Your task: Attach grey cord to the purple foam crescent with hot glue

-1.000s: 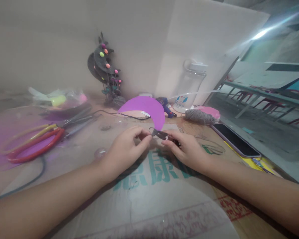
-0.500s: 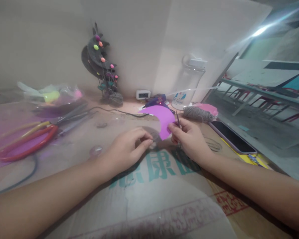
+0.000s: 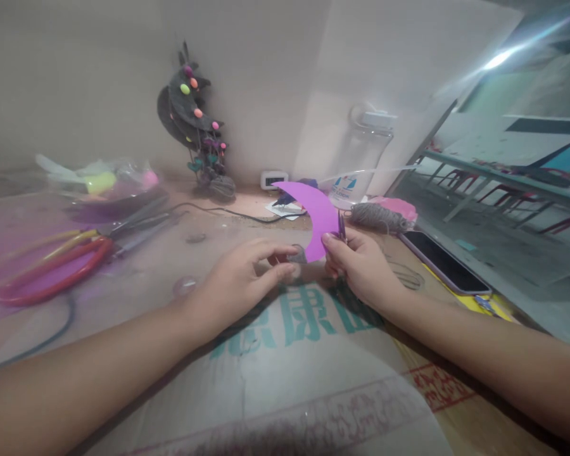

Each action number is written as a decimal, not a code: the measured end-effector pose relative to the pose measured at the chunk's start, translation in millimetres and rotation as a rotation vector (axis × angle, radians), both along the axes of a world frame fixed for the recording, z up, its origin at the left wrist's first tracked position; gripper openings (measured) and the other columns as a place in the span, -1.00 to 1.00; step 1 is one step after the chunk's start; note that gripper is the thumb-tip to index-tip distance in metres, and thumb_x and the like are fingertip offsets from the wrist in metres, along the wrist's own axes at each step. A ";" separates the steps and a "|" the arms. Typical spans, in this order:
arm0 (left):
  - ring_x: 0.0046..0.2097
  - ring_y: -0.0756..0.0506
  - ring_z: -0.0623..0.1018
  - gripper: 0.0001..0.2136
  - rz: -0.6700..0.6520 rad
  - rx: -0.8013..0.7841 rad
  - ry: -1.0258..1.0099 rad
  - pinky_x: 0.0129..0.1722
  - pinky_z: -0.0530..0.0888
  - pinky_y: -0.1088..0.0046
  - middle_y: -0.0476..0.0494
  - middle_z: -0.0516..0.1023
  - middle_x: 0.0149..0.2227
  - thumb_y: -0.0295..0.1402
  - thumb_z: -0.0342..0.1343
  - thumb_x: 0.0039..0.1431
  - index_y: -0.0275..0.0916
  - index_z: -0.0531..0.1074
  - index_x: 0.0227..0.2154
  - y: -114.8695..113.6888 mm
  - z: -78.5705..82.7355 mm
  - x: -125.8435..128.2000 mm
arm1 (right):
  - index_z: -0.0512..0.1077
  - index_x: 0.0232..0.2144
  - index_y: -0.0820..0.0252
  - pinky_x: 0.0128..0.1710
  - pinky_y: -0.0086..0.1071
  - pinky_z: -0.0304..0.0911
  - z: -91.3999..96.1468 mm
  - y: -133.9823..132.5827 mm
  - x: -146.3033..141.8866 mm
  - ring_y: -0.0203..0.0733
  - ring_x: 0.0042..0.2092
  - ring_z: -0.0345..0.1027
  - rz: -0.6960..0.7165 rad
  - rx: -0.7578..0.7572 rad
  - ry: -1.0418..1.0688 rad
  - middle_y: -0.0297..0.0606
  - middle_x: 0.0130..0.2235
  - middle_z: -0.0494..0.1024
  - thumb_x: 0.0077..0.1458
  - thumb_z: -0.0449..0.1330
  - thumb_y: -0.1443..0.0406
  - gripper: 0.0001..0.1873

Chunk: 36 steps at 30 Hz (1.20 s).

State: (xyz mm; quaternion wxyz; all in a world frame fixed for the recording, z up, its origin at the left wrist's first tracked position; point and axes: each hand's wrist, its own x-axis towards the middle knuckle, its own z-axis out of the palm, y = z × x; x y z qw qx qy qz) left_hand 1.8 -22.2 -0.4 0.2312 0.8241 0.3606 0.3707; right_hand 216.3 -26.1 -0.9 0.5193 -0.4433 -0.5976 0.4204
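In my right hand (image 3: 354,256) is a purple paper crescent (image 3: 316,212), pinched near its lower end, its other tip pointing up and left. A thin dark pointed tool, like small scissors (image 3: 341,225), stands up out of the same hand. My left hand (image 3: 251,269) is just left of the crescent, thumb and forefinger apart with nothing seen between them. Past its fingertips is a small grey thing (image 3: 298,254), perhaps wound yarn, partly hidden. Both hands are above a printed sheet (image 3: 313,380).
Large scissors (image 3: 57,266) with red and yellow handles lie at left, by plastic bags (image 3: 109,183). Along the back are a decorated grey crescent (image 3: 185,107), a small clock (image 3: 274,180) and a clear bottle (image 3: 358,158). Grey yarn (image 3: 377,217) and a phone (image 3: 446,261) lie at right.
The crescent has risen slightly and turned more of its face to me, now covering more of the blue thing behind it. My left thumb and forefinger, closed together before, have parted.
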 end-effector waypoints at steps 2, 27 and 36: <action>-0.14 -0.09 0.52 -0.82 0.028 0.023 -0.004 -0.09 0.41 0.36 -0.04 0.58 -0.20 -0.22 0.07 0.20 -0.13 0.50 -0.22 0.0 -0.7 0.2 | 0.22 -0.53 0.16 -0.60 -0.49 0.06 0.6 -0.7 -0.3 -0.43 -0.65 0.04 0.006 0.000 -0.006 -0.56 -0.68 0.16 0.10 0.20 0.09 -0.65; -0.29 -0.05 0.52 -0.79 -0.028 -0.165 -0.030 -0.24 0.40 0.46 0.00 0.58 -0.37 -0.27 -0.02 0.23 -0.19 0.48 -0.41 -1.1 7.8 2.5 | 0.21 -0.52 0.15 -0.62 -0.50 0.04 -2.2 -0.1 1.1 -0.44 -0.65 0.01 0.032 0.010 0.044 -0.57 -0.68 0.11 0.13 0.20 0.12 -0.67; -0.31 -0.04 0.50 -0.78 -0.195 -0.289 0.070 -0.30 0.39 0.48 -0.04 0.57 -0.34 -0.23 0.00 0.19 -0.21 0.49 -0.37 0.3 0.7 3.4 | 0.19 -0.54 0.15 -0.62 -0.48 0.03 6.1 -5.7 -2.2 -0.42 -0.64 0.06 -0.012 -0.007 -0.151 -0.53 -0.67 0.18 0.12 0.18 0.07 -0.63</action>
